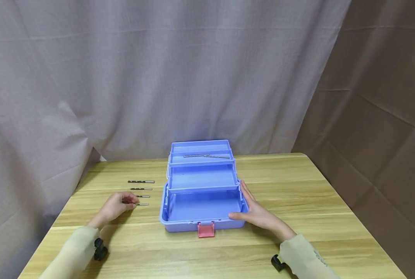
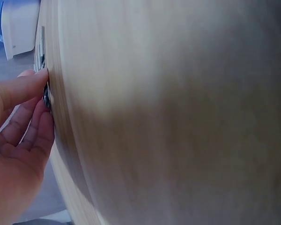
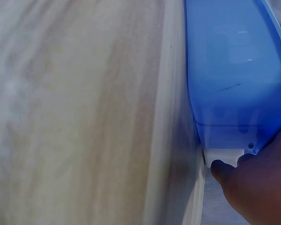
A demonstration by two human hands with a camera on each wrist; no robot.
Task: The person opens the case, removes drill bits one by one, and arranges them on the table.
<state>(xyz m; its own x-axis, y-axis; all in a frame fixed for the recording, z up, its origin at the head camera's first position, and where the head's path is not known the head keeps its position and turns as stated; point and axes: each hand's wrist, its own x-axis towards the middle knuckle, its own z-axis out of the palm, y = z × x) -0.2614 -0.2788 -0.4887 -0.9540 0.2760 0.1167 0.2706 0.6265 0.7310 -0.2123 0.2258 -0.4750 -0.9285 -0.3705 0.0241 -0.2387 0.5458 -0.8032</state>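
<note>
On the left of the table, my left hand (image 1: 118, 205) pinches the nearest, shortest drill bit (image 1: 143, 204) between thumb and fingertips. Its silver shank sticks out to the right, while the fingers cover much of its dark fluted end. Three other drill bits lie parallel behind it, the largest bit (image 1: 141, 181) farthest back. In the head view, my right hand (image 1: 261, 217) rests spread at the front right corner of a blue toolbox (image 1: 181, 228). The thumb lies over the front rim and the fingers stretch along the right side.
The toolbox stands unfolded, with stepped trays (image 1: 202, 176) rising behind its deep base. Two silver drill bits (image 1: 216, 156) lie in an upper tray. A pink latch (image 1: 206, 230) hangs at the front. Grey curtain (image 1: 193, 77) closes off the back of the wooden table (image 1: 179, 255).
</note>
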